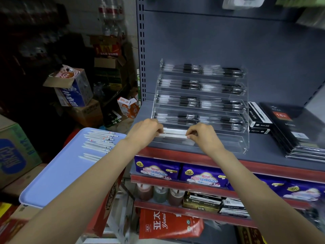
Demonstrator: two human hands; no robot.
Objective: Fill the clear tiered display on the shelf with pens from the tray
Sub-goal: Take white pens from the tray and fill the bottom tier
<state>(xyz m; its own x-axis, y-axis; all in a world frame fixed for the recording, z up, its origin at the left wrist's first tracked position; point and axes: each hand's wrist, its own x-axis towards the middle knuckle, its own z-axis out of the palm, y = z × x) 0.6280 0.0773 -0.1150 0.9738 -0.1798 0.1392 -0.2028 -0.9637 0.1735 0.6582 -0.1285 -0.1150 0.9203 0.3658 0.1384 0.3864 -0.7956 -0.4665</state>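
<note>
Both hands set white pens into the display's lowest tier.
Left hand (146, 132) and right hand (202, 136) pinch slim white pens (174, 134) at centre frame, over the clear stepped acrylic display (243, 138); more lie on the smooth blue tray (58, 173), lower left.

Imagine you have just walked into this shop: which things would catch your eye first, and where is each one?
First, the two hands at the centre, the left hand and right hand, each holding one end of a bunch of white pens at the lowest step of the clear tiered display on the grey shelf. The steps above hold rows of black pens. At the left lies a pale blue tray with more white pens.
</note>
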